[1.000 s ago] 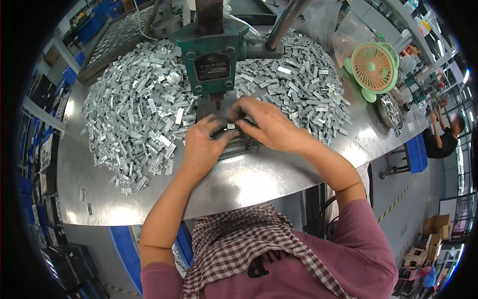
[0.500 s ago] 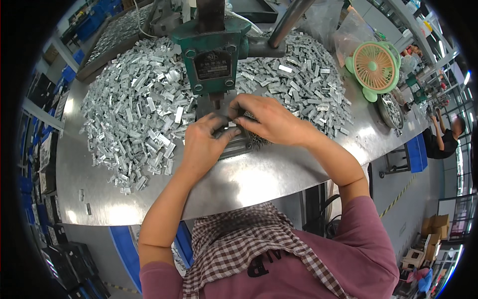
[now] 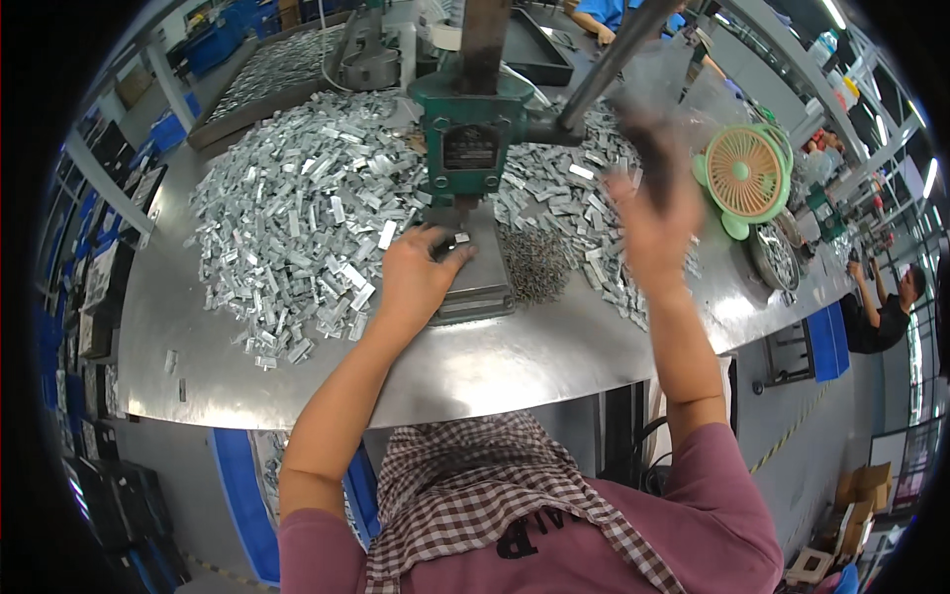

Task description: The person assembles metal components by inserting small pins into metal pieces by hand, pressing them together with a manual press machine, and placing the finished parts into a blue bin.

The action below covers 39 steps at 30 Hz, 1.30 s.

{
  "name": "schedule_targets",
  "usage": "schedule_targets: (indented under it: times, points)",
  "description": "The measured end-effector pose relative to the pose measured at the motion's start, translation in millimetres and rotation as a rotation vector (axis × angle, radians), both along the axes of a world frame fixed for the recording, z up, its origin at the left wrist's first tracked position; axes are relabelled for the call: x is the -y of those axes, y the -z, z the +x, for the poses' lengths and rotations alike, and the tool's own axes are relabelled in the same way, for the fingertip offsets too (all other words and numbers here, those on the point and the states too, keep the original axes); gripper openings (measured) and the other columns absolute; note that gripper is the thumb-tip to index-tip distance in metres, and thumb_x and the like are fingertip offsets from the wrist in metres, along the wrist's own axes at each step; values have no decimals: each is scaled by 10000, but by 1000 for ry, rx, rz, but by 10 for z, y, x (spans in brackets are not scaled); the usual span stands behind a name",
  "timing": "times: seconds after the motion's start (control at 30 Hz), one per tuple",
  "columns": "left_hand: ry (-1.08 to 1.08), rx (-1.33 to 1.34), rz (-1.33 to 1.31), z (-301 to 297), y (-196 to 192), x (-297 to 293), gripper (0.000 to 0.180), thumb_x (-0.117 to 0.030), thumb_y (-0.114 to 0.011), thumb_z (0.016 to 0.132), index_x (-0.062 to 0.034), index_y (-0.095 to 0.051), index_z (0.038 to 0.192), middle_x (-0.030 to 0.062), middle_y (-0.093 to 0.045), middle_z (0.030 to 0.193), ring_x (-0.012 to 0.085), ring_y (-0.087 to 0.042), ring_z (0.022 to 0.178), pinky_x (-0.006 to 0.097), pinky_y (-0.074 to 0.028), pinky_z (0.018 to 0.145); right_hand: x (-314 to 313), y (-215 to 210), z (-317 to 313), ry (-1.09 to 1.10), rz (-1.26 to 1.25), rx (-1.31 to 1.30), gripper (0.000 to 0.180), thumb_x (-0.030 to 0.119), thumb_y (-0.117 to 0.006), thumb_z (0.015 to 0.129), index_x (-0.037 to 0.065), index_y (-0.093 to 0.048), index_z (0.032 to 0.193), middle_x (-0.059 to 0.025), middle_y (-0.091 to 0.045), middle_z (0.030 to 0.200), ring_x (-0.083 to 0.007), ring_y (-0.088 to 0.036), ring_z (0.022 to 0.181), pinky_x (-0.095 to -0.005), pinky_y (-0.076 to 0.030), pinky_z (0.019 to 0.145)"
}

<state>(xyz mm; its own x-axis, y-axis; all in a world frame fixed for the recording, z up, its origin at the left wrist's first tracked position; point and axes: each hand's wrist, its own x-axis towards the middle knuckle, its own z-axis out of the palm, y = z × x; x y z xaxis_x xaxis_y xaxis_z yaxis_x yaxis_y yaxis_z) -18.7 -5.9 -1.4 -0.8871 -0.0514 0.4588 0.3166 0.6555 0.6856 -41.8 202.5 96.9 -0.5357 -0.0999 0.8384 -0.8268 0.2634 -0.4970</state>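
My left hand (image 3: 414, 279) is closed, pinching a small silvery metal block (image 3: 461, 238) under the ram of a green hand press (image 3: 473, 111). The block is mostly covered by my fingers. The flat press base (image 3: 480, 282) lies just beneath them. Out to the right, my right hand (image 3: 655, 223) is raised and smeared by motion, so its fingers cannot be made out. It is near the slanting press lever (image 3: 618, 67). Beside the base lies a heap of tiny dark metal pins (image 3: 534, 265).
Loose silvery metal blocks form a big pile (image 3: 297, 198) left of the press and another pile (image 3: 569, 203) right of it. Farther right stand a green fan (image 3: 742, 170) and a round metal bowl (image 3: 775, 259). A co-worker (image 3: 884, 307) sits at the far right.
My right hand has left the spot under the ram and swung right and away from my left hand. My left hand stays at the press base. The view has shifted slightly.
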Motion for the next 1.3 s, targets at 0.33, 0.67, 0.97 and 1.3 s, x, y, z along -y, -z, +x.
schedule_targets:
  times: [0.33, 0.67, 0.97, 1.3]
  points:
    - [44, 68, 128, -52, 63, 105, 265, -201, -715, 670, -3, -657, 836, 137, -630, 762, 237, -585, 645, 319, -459, 610, 330, -442, 176, -385, -87, -12, 331, 259, -576, 819, -27, -499, 967, -10, -457, 695, -116, -417, 550, -284, -342, 530]
    - [-432, 113, -44, 752, 3, 1610, 206, -138, -651, 718, -73, -636, 914, 125, -613, 865, 271, -585, 701, 329, -467, 649, 184, -769, -522, -457, -459, 259, 349, 152, -477, 879, -49, -481, 1165, -167, -514, 1194, -266, -502, 1114, -379, -364, 967]
    - [-788, 270, -575, 631, 372, 3083, 260, -255, -560, 769, -39, -642, 889, 176, -606, 898, 352, -573, 872, 428, -442, 728, 114, -779, -451, -612, -446, 215, 418, 195, -469, 873, -37, -424, 1219, -164, -442, 1257, -268, -427, 1172, -393, -284, 1013]
    - [-163, 268, 234, 242, -347, 1745, 266, -23, -627, 740, 7, -605, 1003, 73, -640, 877, 119, -576, 726, 247, -456, 674, -873, 742, -1057, 386, 834, 313, 257, 191, -615, 776, 63, -585, 997, -112, -568, 890, -263, -561, 834, -341, -448, 705]
